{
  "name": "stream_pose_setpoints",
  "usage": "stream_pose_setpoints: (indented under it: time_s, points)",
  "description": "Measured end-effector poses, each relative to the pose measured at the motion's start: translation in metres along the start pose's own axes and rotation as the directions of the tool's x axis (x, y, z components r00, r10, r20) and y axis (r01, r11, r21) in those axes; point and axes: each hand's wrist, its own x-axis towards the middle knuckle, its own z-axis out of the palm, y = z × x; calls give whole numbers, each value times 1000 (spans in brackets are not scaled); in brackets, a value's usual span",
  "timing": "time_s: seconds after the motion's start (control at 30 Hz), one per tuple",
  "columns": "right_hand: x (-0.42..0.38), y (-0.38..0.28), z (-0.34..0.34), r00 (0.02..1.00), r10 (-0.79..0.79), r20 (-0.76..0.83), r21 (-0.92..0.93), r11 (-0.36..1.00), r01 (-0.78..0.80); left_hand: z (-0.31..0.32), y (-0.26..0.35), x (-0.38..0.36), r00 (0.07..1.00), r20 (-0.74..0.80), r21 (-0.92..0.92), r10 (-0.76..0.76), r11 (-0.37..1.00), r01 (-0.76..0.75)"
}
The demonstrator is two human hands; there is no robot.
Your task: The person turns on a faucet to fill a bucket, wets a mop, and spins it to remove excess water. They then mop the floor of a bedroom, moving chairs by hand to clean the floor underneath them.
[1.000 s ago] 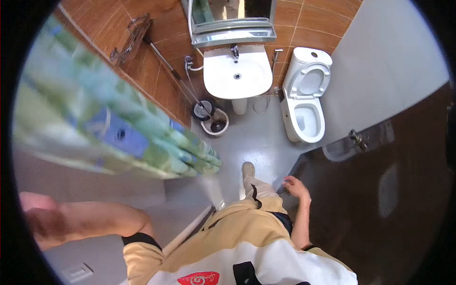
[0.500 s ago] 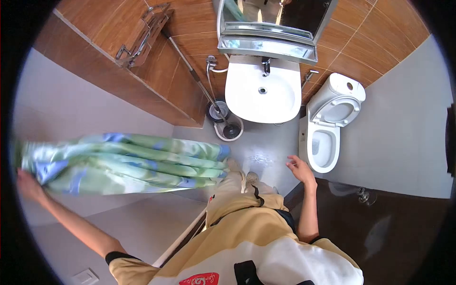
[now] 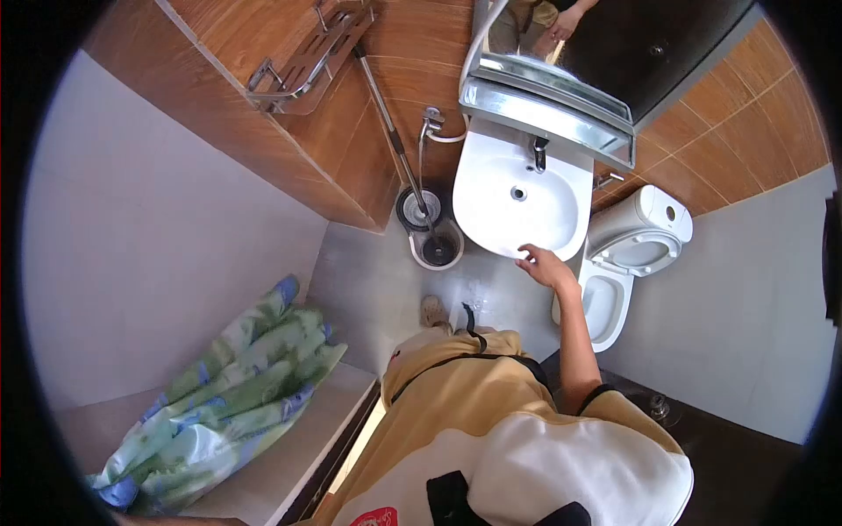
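The curtain (image 3: 237, 399) slants lengthwise forward on the left, nearer the left arm (image 3: 180, 522), while the right hand (image 3: 547, 268), half-curled and empty, is by the basin (image 3: 482, 206); the unseen left hand I cannot tell.

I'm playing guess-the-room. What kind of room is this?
It's a bathroom. You can tell from the toilet with its lid up, the white sink with a tap, and the mirror above it.

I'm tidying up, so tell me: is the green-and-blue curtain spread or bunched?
Bunched: the green-and-blue curtain is gathered into deep folds, with pale wall uncovered beside it.
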Motion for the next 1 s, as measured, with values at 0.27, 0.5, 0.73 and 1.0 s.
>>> stream_pose_setpoints:
  time_s: [0.27,0.5,0.73,1.0]
  points:
    - [26,-51,7,989,-87,118,69,995,79,-6,98,26,986,-130,-119,-108,989,92]
    - [5,32,-8,977,187,104,-65,981,-181,5,180,76,918,-317,-263,-240,952,158]
    - [-20,91,-15,972,204,-119,289,944,-163,36,198,73,956,7,-627,-292,744,231]
    - [-65,288,190,873,471,131,863,379,-334,144,355,-271,-94,967,-120,235,753,646]
